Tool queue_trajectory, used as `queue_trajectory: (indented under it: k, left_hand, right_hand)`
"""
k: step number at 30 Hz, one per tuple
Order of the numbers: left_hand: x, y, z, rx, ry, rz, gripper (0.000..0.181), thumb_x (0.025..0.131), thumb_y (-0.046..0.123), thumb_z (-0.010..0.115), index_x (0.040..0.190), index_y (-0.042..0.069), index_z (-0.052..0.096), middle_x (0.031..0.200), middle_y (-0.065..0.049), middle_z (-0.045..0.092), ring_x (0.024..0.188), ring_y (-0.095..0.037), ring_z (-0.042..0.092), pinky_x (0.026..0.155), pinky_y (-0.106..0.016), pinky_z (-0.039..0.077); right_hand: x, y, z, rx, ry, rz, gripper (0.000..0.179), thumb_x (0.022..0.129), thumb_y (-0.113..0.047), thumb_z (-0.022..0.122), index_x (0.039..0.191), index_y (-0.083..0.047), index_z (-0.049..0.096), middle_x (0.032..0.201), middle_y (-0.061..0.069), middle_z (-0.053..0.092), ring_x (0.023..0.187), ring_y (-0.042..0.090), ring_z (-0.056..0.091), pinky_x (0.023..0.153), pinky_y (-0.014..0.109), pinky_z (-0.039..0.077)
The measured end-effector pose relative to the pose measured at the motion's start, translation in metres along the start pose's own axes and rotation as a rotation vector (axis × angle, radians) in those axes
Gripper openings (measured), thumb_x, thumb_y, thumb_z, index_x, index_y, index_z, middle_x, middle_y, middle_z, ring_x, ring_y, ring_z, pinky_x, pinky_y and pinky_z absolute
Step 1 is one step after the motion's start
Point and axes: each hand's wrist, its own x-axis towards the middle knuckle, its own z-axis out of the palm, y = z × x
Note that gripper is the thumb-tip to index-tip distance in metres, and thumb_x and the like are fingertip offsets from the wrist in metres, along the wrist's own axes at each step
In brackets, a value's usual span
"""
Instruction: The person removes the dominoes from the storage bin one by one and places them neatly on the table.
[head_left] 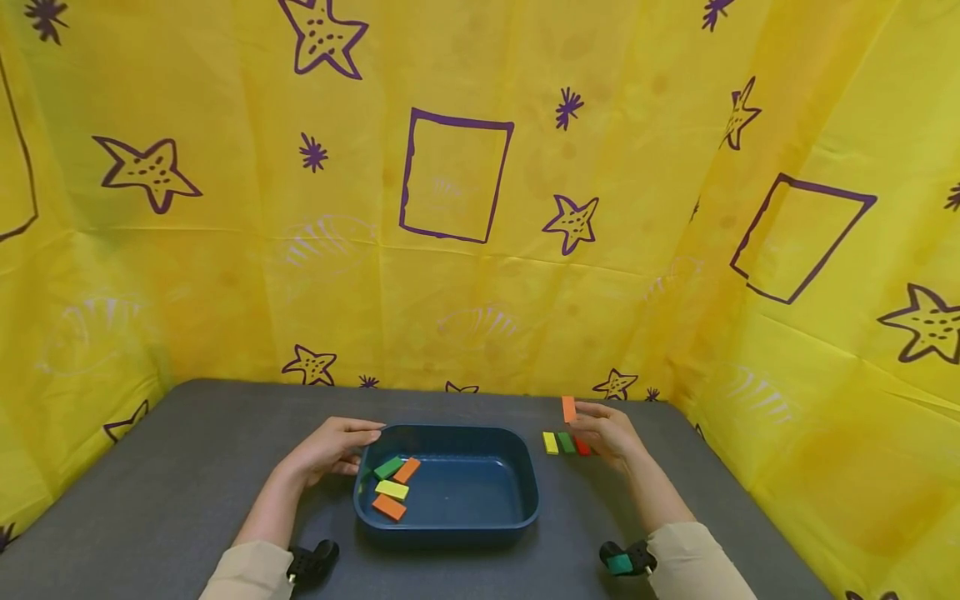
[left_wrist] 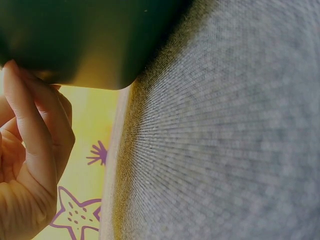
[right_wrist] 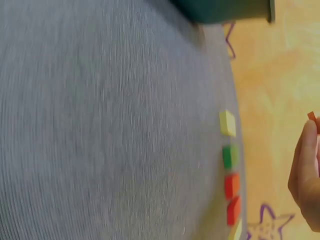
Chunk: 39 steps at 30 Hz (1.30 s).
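My left hand (head_left: 335,447) grips the left far corner of a dark blue rectangular tub (head_left: 448,533). In the left wrist view its curved fingers (left_wrist: 35,130) meet the tub's outer wall (left_wrist: 95,45). My right hand (head_left: 609,432) pinches an orange block (head_left: 569,409) between thumb and fingertips, raised beyond a row of blocks. That row includes a yellow block (head_left: 551,442), a green block (head_left: 566,442) and a red block (head_left: 582,447). Inside the tub, at its left side, lie a green block (head_left: 388,467), a yellow block (head_left: 392,490) and two orange blocks (head_left: 390,507).
The grey table (head_left: 187,483) reaches back to a yellow curtain (head_left: 465,283) with purple drawings, which also hangs along both sides. More of the row shows in the right wrist view, with a second red block (right_wrist: 233,210) and another yellow block (right_wrist: 236,230).
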Motion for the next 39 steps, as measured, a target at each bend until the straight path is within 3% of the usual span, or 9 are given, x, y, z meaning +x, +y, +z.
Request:
queue_trajectory:
  k: [4, 8, 16, 21, 26, 30, 39]
  left_hand:
    - [0.0, 0.0, 0.001, 0.001, 0.003, -0.004, 0.053, 0.099, 0.029, 0.059, 0.141, -0.002, 0.051, 0.092, 0.0, 0.071, 0.06, -0.009, 0.058, 0.06, -0.021, 0.056]
    - [0.001, 0.0, 0.001, 0.002, 0.008, -0.008, 0.053, 0.099, 0.029, 0.059, 0.141, -0.002, 0.051, 0.092, 0.0, 0.071, 0.06, -0.009, 0.058, 0.06, -0.021, 0.056]
    - [0.001, -0.001, 0.0, 0.007, 0.009, -0.009, 0.053, 0.099, 0.029, 0.059, 0.141, -0.002, 0.051, 0.093, -0.001, 0.071, 0.06, -0.009, 0.058, 0.06, -0.021, 0.056]
    - [0.002, -0.001, 0.0, 0.012, 0.011, -0.01, 0.052, 0.099, 0.029, 0.059, 0.141, -0.001, 0.051, 0.092, -0.001, 0.07, 0.06, -0.01, 0.058, 0.06, -0.021, 0.056]
    - [0.001, -0.002, 0.0, 0.01, 0.007, -0.006, 0.053, 0.099, 0.029, 0.058, 0.142, -0.001, 0.051, 0.091, 0.0, 0.07, 0.061, -0.009, 0.058, 0.06, -0.021, 0.056]
    - [0.001, -0.002, -0.001, 0.008, 0.001, -0.006, 0.053, 0.099, 0.029, 0.058, 0.142, -0.001, 0.05, 0.091, 0.001, 0.07, 0.06, -0.009, 0.058, 0.06, -0.021, 0.056]
    - [0.002, 0.0, 0.001, 0.011, 0.015, -0.018, 0.052, 0.1, 0.028, 0.058, 0.142, -0.001, 0.05, 0.092, -0.002, 0.071, 0.06, -0.009, 0.058, 0.06, -0.021, 0.055]
  right_hand:
    - [-0.001, 0.006, -0.02, 0.053, 0.042, 0.01, 0.057, 0.094, -0.004, 0.063, 0.144, 0.011, 0.041, 0.116, 0.012, 0.067, 0.092, 0.007, 0.069, 0.101, 0.034, 0.053]
    - [-0.003, 0.01, -0.038, 0.164, 0.073, 0.037, 0.06, 0.094, 0.0, 0.061, 0.145, 0.015, 0.035, 0.094, -0.003, 0.067, 0.082, 0.003, 0.069, 0.09, 0.025, 0.057]
    - [-0.003, 0.023, -0.064, 0.265, 0.171, 0.082, 0.046, 0.09, 0.006, 0.063, 0.134, 0.015, 0.051, 0.08, -0.005, 0.069, 0.078, 0.006, 0.072, 0.081, 0.022, 0.059]
    - [-0.002, 0.03, -0.073, 0.279, 0.232, 0.1, 0.047, 0.09, 0.008, 0.061, 0.134, 0.018, 0.049, 0.075, -0.007, 0.068, 0.073, 0.006, 0.071, 0.078, 0.021, 0.06]
    - [0.0, 0.039, -0.078, 0.284, 0.301, 0.114, 0.037, 0.088, 0.01, 0.061, 0.124, 0.019, 0.057, 0.071, -0.006, 0.067, 0.068, 0.006, 0.07, 0.073, 0.023, 0.06]
    - [0.002, 0.046, -0.081, 0.256, 0.347, 0.123, 0.044, 0.086, 0.011, 0.063, 0.127, 0.022, 0.053, 0.07, -0.006, 0.066, 0.065, 0.006, 0.069, 0.07, 0.022, 0.06]
    - [0.0, 0.049, -0.083, 0.159, 0.349, 0.113, 0.04, 0.087, 0.011, 0.06, 0.123, 0.025, 0.054, 0.068, -0.005, 0.066, 0.062, 0.003, 0.069, 0.066, 0.02, 0.059]
